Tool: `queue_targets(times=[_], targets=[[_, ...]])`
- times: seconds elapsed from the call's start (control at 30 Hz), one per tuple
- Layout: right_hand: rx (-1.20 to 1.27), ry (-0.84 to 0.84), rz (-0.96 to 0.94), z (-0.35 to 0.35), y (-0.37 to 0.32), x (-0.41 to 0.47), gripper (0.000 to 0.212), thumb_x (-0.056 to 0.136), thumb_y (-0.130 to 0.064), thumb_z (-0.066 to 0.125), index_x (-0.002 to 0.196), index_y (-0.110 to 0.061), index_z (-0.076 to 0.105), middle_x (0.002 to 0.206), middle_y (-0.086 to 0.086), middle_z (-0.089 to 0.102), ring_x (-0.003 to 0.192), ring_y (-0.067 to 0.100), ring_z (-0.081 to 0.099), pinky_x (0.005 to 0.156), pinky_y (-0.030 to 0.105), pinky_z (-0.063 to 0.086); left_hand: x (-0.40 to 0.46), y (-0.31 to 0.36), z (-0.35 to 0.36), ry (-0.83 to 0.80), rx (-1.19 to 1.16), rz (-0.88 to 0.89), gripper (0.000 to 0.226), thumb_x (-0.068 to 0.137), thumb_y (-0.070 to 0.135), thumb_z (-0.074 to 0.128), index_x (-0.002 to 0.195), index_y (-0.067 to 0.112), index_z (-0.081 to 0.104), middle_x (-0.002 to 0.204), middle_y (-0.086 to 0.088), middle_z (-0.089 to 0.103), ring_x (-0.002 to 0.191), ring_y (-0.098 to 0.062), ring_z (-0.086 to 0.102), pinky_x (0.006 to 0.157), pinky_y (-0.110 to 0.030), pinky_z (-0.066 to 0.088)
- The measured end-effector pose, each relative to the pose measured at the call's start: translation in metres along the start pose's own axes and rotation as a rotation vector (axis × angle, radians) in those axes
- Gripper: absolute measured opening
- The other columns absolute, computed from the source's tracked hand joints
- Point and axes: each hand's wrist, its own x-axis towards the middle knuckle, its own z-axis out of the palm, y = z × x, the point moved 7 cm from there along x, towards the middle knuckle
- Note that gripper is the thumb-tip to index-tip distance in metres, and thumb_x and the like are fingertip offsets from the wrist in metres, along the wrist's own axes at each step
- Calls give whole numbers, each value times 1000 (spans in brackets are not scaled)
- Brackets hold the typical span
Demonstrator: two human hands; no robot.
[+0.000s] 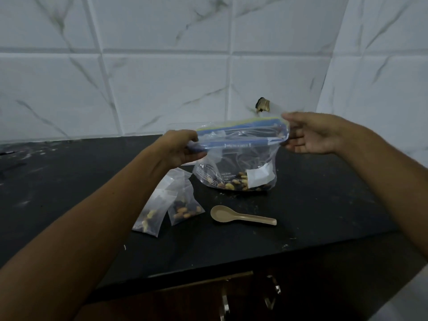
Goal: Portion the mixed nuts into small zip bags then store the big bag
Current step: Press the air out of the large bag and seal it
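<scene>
Count on the bench [324, 216]
One big zip bag [238, 167] of nuts, two small filled bags [152, 209] [185, 205], one spoon [240, 217], two hands [178, 148] [310, 133].

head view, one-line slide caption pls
Both hands grip the big bag's zip top; two filled small bags beside.

Big bag [236, 167] stands on the counter [324, 205] near the back wall [162, 66], nuts [234, 181] in its bottom. Two small bags [171, 202] lie side by side to its left-front. Spoon [240, 216] lies in front of the big bag, right of the small ones.
</scene>
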Motion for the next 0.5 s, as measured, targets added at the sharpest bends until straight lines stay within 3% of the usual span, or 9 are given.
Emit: queue_targets(times=[0.1,0.17,0.23,0.33,0.5], targets=[[59,-47,47,-8,1,2,21,88,-32,62,94,-13,62,91,4,65,84,16,60,68,28,48,-6,1,-1,-144,-160,-70,27,95,25,57,108,1,54,107,-23,63,93,-32,69,68,-39,62],[74,-50,67,-10,6,4,19,81,-28,65,92,-13,63,89,2,64,81,14,57,63,24,49,-9,4,-2,-207,-242,-93,40,99,37,48,111,-1,55,112,-24,64,100,-35,69,72,-43,61],[92,-59,70,-9,10,6,20,74,-26,67,90,-15,63,84,0,63,74,11,52,58,20,47,-12,4,-2,-235,-249,-107,35,103,31,41,107,-1,56,112,-25,64,89,-35,72,71,-41,62],[104,-69,58,-5,15,11,5,85,-21,64,81,-20,60,80,-2,58,67,9,44,57,20,37,-14,1,-2,-256,-225,-149,26,102,21,44,105,-1,57,105,-26,65,78,-32,74,67,-37,62],[27,-28,65,-3,17,19,19,87,-13,63,72,-21,55,76,-2,56,66,10,44,57,22,34,-15,2,-8,-253,-97,-138,15,92,17,59,96,3,60,92,-19,67,72,-25,74,63,-32,62]])
